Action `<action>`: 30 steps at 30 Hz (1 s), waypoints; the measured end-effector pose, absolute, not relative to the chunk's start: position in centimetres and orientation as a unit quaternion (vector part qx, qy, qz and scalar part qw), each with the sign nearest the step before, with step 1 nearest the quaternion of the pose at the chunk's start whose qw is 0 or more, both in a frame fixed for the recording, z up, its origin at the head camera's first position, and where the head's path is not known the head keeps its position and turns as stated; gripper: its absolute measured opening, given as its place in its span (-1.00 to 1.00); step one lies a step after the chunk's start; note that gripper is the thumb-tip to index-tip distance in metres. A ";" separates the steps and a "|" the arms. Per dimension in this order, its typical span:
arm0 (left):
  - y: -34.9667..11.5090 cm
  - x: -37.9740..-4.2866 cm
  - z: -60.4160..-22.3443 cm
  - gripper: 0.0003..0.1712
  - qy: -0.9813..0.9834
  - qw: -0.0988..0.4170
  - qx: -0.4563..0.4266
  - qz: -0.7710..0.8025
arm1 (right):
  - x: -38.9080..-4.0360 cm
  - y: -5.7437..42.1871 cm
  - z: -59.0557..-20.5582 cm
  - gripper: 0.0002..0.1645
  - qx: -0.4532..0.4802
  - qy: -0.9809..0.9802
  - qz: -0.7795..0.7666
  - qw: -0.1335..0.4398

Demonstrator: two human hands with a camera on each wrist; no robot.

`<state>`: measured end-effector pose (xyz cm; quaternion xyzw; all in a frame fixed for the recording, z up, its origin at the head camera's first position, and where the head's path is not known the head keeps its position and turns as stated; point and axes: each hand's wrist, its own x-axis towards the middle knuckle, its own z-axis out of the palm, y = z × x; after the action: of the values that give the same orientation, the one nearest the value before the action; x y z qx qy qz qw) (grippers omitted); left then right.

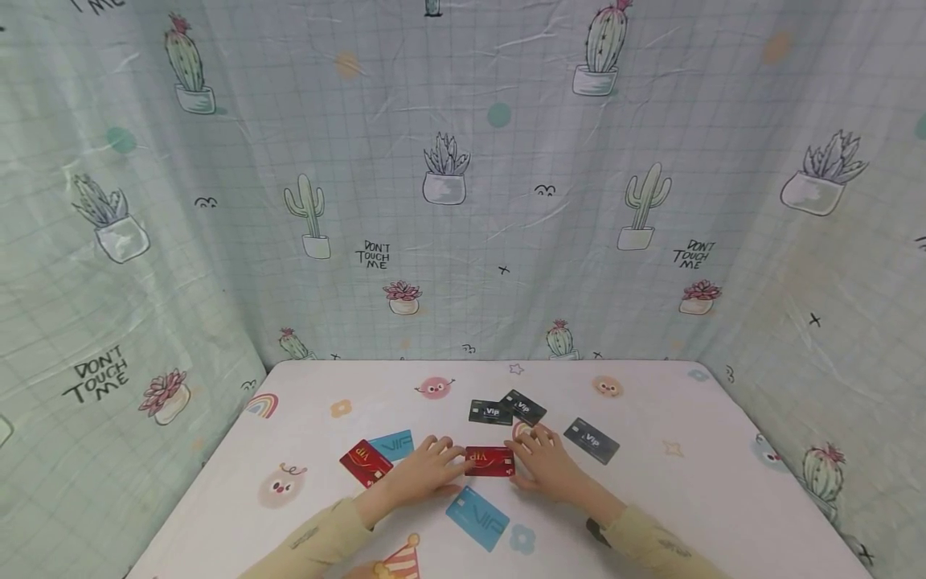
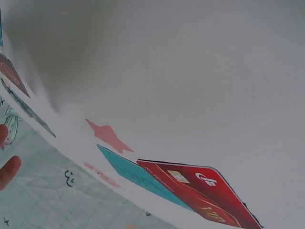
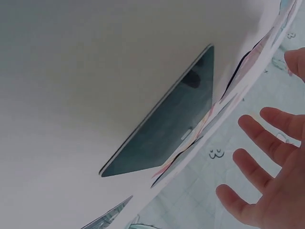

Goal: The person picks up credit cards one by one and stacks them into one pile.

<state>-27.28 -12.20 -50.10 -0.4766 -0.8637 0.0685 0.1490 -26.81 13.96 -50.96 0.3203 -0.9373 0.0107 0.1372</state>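
A red VIP card (image 1: 489,461) lies flat on the white table between my two hands. My left hand (image 1: 427,468) is at its left edge, with fingertips touching or very near the card. At the right edge is my right hand (image 1: 544,466), fingers loosely bent and spread; whether they touch the card I cannot tell. In the right wrist view that hand (image 3: 271,167) shows separated fingers with nothing between them. Only two fingertips (image 2: 9,171) of the left hand appear in the left wrist view. Just below the red card lies a blue VIP card (image 1: 478,519).
Left of the left hand, another red card (image 1: 365,464) overlaps a blue card (image 1: 394,445). Behind the hands, two black cards (image 1: 490,412) overlap slightly. A third black card (image 1: 592,441) lies to the right. The right sleeve partly covers a dark object (image 1: 596,531). Patterned curtains surround the table.
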 end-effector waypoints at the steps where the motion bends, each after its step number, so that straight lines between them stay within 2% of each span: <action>1: -12.2 -27.1 -50.1 -0.47 -0.864 0.147 -0.477 0.068 | -26.6 13.9 -50.8 -0.35 0.319 -0.938 0.014 0.135; 10: -12.8 -25.5 -49.9 -0.48 -0.861 0.155 -0.481 0.062 | -25.7 13.7 -50.3 -0.32 0.299 -0.947 0.028 0.113; 19: -13.2 -24.3 -50.3 -0.50 -0.869 0.140 -0.472 0.055 | -24.6 13.2 -50.4 -0.29 0.297 -0.949 0.023 0.102; 30: -13.5 -23.4 -50.9 -0.42 -0.875 0.108 -0.470 0.039 | -23.5 12.5 -50.4 -0.28 0.289 -0.954 0.056 0.051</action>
<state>-23.37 -13.45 -50.85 -0.4698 -0.8753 0.0390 0.1078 -23.48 12.51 -50.44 0.2888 -0.9544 0.0556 0.0509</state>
